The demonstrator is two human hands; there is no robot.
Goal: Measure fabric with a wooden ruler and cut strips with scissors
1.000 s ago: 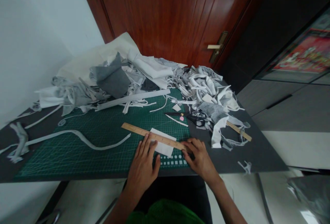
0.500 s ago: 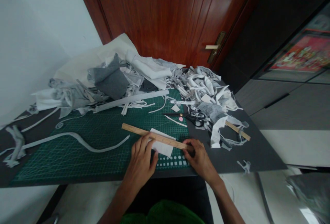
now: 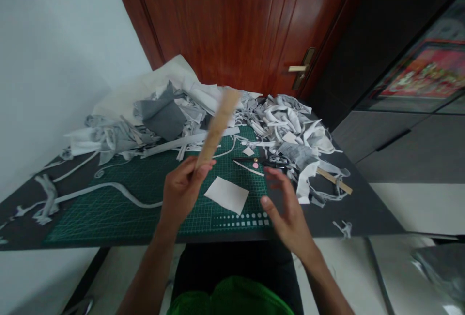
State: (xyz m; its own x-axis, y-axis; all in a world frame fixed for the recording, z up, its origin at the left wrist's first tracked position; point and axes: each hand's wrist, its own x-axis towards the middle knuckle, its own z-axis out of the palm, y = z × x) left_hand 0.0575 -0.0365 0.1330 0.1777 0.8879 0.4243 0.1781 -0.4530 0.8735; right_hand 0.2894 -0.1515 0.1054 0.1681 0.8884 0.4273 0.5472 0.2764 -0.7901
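My left hand (image 3: 182, 190) grips a wooden ruler (image 3: 217, 128) by its lower end; the ruler tilts up and away over the mat, its far end blurred. On the green cutting mat (image 3: 119, 220) lies a pale, four-sided piece of fabric (image 3: 228, 195), between my two hands and touched by neither. My right hand (image 3: 285, 208) hovers over the mat's right edge with thumb and fingers apart and holds nothing. Just beyond its fingertips lie black-handled scissors (image 3: 272, 164), with a thin pale strip (image 3: 249, 168) beside the blades.
Heaps of grey and white fabric scraps (image 3: 286, 121) line the back of the table. A second wooden stick (image 3: 334, 180) lies among scraps at right. A long grey strip (image 3: 119, 189) curves across the mat's left. Behind stands a brown door (image 3: 218, 24).
The ruler has come up off the fabric piece, now raised in my left hand and swung to point away. My right hand has let go of the ruler and opened.
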